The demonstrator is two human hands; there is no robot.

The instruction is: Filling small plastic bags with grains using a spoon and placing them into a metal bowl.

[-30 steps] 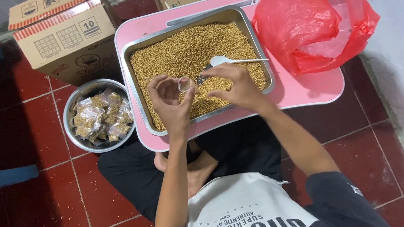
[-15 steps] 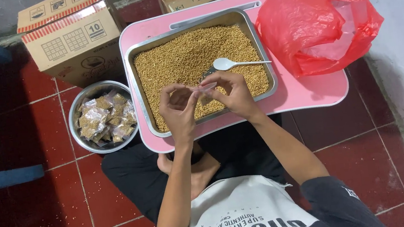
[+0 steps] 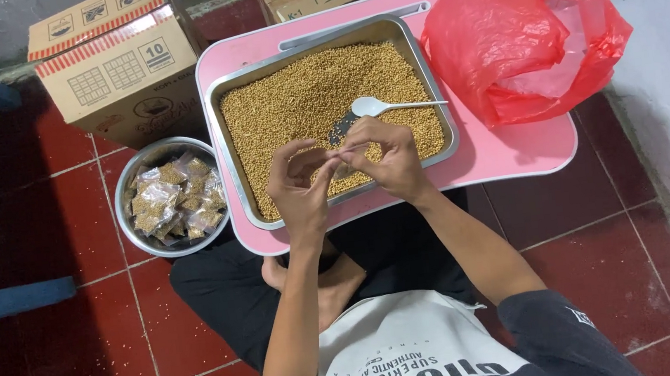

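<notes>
Over the near edge of the metal tray (image 3: 228, 153), both hands meet; the left hand (image 3: 299, 185) and right hand (image 3: 386, 158) pinch a small clear packet (image 3: 339, 163) between narrowed fingertips, seemingly closing its top; a white spoon (image 3: 383, 107) rests on the grain (image 3: 308, 91) just beyond them; off the pink table's (image 3: 514, 153) left edge a steel bowl (image 3: 130, 226) holds a fair heap of filled packets (image 3: 174, 198); since the tray looks nearly full, I'd judge most remains to pack.
</notes>
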